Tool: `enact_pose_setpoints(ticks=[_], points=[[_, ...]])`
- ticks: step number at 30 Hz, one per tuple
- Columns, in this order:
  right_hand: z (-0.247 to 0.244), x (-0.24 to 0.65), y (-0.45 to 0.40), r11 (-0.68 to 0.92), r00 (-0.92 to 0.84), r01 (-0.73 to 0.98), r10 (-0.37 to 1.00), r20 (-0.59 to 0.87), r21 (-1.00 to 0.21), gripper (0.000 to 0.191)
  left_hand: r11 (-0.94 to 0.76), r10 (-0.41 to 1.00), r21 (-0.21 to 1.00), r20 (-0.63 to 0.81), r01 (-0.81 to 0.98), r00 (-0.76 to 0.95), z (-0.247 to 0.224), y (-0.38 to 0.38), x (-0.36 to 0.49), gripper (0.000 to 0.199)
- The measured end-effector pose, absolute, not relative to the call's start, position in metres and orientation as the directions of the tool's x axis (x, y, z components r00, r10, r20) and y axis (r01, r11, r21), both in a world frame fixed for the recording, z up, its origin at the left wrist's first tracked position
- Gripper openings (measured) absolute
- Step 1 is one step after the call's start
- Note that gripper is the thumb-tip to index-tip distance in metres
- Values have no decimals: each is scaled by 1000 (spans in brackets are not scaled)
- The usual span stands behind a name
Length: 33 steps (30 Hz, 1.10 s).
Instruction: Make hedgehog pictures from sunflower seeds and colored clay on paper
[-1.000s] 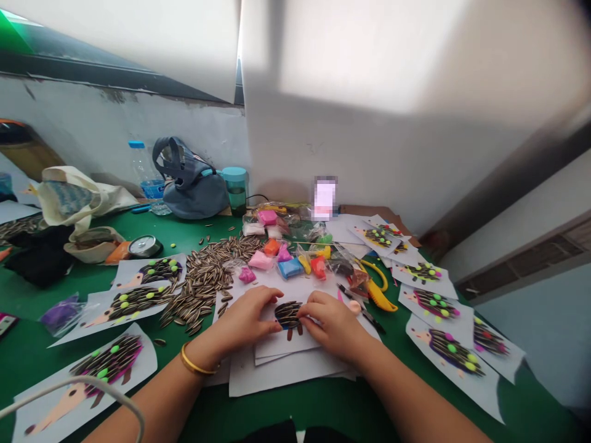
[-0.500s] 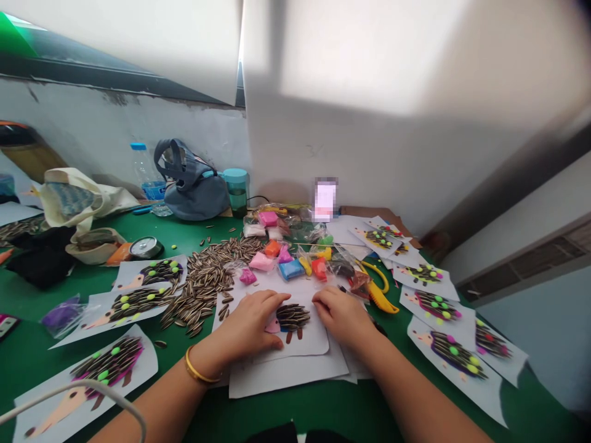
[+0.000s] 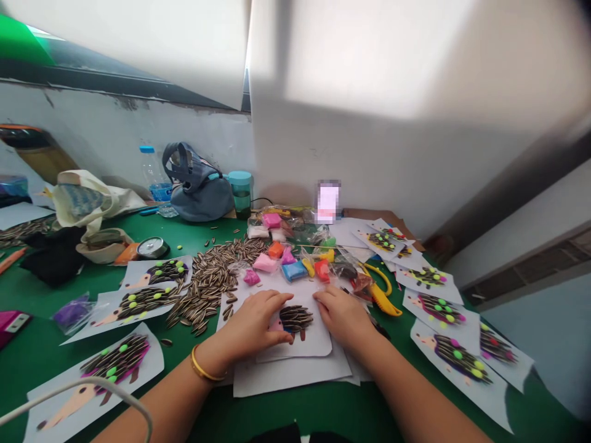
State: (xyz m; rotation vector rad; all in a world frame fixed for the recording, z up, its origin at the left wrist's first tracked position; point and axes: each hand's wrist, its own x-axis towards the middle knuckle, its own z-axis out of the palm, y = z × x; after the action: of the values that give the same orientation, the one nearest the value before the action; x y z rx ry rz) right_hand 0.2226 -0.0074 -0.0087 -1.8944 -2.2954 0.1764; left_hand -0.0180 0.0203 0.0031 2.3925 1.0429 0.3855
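Note:
On a small stack of white paper lies a hedgehog picture with a pink face and a body of striped sunflower seeds. Two short brown legs show below the seeds. My left hand rests on the sheet at the left of the hedgehog, thumb and forefinger spread apart around its pink face and partly hiding it. At the right side of the sheet, my right hand lies with its fingers curled and drawn together; whatever may be between them is hidden.
Loose sunflower seeds are heaped left of the paper. Bagged coloured clay and a yellow-handled tool lie behind it. Finished hedgehog pictures flank both sides. A blue bag and cup stand by the wall. A white cable crosses the lower left.
The view has shifted slightly, so everything sits a little further right. My left thumb has moved right, across the lower part of the hedgehog's face. My right hand stays at the paper's right side.

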Motion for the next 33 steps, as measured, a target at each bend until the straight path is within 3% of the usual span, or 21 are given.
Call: enact_pose_setpoints(ticks=[6, 10, 14, 18, 33], points=[[-10, 225, -8, 208, -200, 956, 978, 58, -208, 29, -575, 794, 541, 184, 615, 580, -3, 27, -20, 28], [-11, 225, -9, 212, -204, 954, 977, 61, -210, 29, -471, 882, 348, 206, 810, 424, 3, 40, -33, 15], [-10, 226, -9, 204, -199, 957, 979, 49, -206, 30, -317, 931, 79, 218, 945, 294, 18, 55, -58, 19], [-9, 225, -9, 201, -196, 959, 980, 41, -200, 30, -198, 961, -56, 184, 979, 205, 24, 63, -78, 26], [-7, 224, -9, 203, -197, 960, 979, 46, -191, 30, -204, 965, -64, 154, 977, 212, 10, 69, -72, 37]])
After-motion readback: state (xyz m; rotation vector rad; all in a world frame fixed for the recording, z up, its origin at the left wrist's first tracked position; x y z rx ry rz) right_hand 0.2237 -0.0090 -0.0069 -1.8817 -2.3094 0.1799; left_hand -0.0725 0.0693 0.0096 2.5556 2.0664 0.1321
